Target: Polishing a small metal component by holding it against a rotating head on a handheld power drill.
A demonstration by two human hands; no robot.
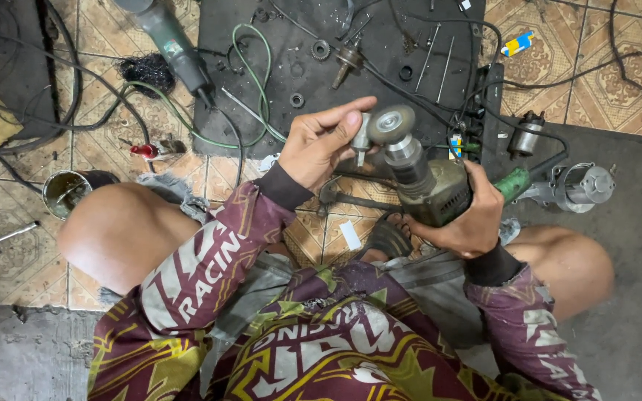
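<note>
Over the tiled floor: right hand (477, 215) grips grinder (429, 186); left hand (321, 145) pinches a small part (362, 137), probably metal, against wheel (391, 124). Keep fingertips clear.

The person wears a long-sleeved jersey (321, 334) in maroon, patterned with yellow-green angular shapes and large white block lettering on both sleeves and across the chest. Black inner cuffs (284, 187) show at both wrists. Grey shorts (261, 289) leave both knees bare. A dark sandal (389, 238) is on one foot.
</note>
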